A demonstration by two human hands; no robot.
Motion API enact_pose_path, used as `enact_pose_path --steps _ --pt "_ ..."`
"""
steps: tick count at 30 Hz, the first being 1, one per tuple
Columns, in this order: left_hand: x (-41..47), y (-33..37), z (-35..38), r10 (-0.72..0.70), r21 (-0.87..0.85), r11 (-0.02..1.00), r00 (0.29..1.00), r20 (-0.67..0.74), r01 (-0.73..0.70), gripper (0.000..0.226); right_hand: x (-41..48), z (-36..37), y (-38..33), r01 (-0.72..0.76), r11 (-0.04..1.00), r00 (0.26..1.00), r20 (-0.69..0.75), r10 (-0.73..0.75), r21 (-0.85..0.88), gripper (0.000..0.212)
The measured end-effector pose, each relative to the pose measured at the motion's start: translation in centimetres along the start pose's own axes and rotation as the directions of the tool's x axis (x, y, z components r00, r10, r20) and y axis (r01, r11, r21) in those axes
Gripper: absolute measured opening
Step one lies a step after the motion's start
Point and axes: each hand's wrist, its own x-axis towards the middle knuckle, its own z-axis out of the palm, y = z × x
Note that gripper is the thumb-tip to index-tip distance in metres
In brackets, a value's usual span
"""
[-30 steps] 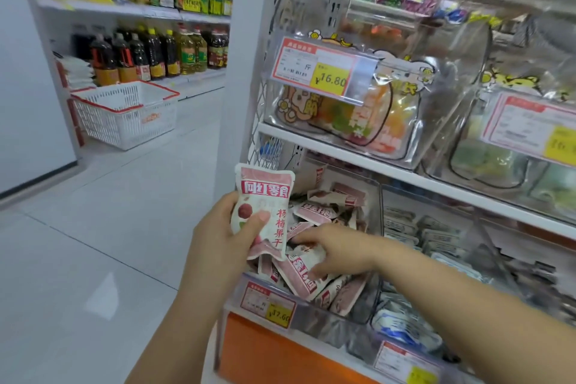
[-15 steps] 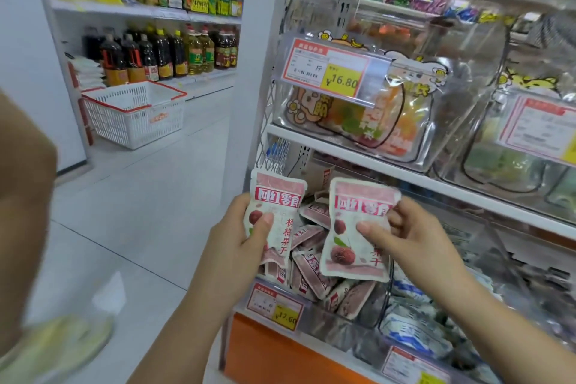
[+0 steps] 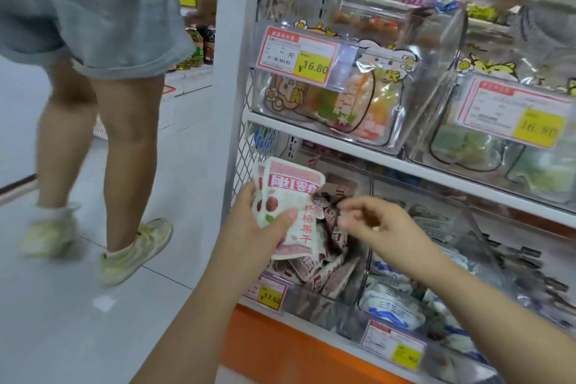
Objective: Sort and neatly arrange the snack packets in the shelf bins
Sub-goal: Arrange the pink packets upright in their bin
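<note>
My left hand [image 3: 249, 227] grips two pink-and-white snack packets [image 3: 299, 196], stacked upright with the red lettering facing me, in front of the lower left clear bin [image 3: 314, 309]. That bin holds several more of the same pink packets [image 3: 324, 274] in a loose jumble. My right hand [image 3: 377, 224] hovers just right of the held packets, above the bin, its fingers loosely curled and holding nothing.
A person in denim shorts and pale sneakers [image 3: 109, 78] walks through the aisle at my left, close to the shelf post. The neighbouring bin holds blue-and-white packets [image 3: 396, 302]. Clear bins of colourful snacks [image 3: 330, 100] sit on the shelf above, behind price tags.
The packet my right hand held is now stacked on the one in my left hand, and the right hand has let go. A person has walked into the aisle.
</note>
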Motion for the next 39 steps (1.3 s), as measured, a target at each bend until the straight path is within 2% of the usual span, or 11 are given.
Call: enact_pose_path --steps 2,4,7,11,14,18,22,29,32,35,39 --pt "0.1 -0.2 -0.5 0.020 0.077 0.997 0.999 -0.032 -0.018 0.029 -0.1 -0.9 1.1 0.117 0.917 0.973 0.231 -0.028 -0.381 0.023" --pt "0.2 -0.7 -0.7 0.023 0.140 0.990 0.999 -0.043 -0.016 0.029 -0.1 -0.7 1.8 0.262 0.769 0.925 0.380 -0.027 -0.583 0.030" --pt "0.2 -1.1 -0.7 0.014 0.182 0.983 0.999 -0.031 -0.008 0.027 0.3 0.8 2.0 0.297 0.665 0.898 0.436 0.048 -0.686 0.037" --pt "0.2 -1.2 -0.7 0.004 0.230 0.973 1.000 -0.002 -0.003 0.030 1.6 1.8 1.6 0.352 0.537 0.904 0.427 0.018 -0.767 0.026" --pt "0.3 -1.7 -1.0 -0.025 0.253 0.967 1.000 -0.004 0.025 0.034 1.5 0.6 1.7 0.320 0.606 0.938 0.332 -0.098 -0.728 0.018" --pt "0.3 -2.1 -1.2 0.021 0.341 0.940 1.000 0.002 -0.020 0.044 -0.3 -2.1 1.3 0.201 0.863 0.979 0.071 -0.190 -0.464 0.011" --pt "0.5 -2.3 -0.6 0.011 0.351 0.936 1.000 0.018 -0.016 0.051 -1.7 -3.1 0.8 0.179 0.946 0.979 -0.042 -0.197 -0.269 0.008" --pt "0.6 -1.7 0.3 0.025 0.291 0.957 0.999 -0.043 -0.011 0.041 -1.5 -2.1 1.0 0.173 0.875 0.966 -0.094 -0.239 -0.451 0.005" --pt "0.5 -1.3 -0.1 0.063 0.269 0.962 0.994 -0.087 -0.037 0.036 -0.8 -0.9 0.4 0.272 0.775 0.942 -0.005 -0.334 -0.571 0.012" --pt "0.5 -1.1 -0.6 0.090 0.269 0.962 0.988 -0.127 -0.053 0.033 0.0 0.6 -0.1 0.330 0.704 0.935 0.113 -0.337 -0.628 0.021" --pt "0.7 -1.0 -1.0 0.087 0.243 0.969 0.988 -0.131 -0.053 0.038 0.5 1.0 -0.1 0.374 0.725 0.918 0.122 -0.377 -0.578 0.017"
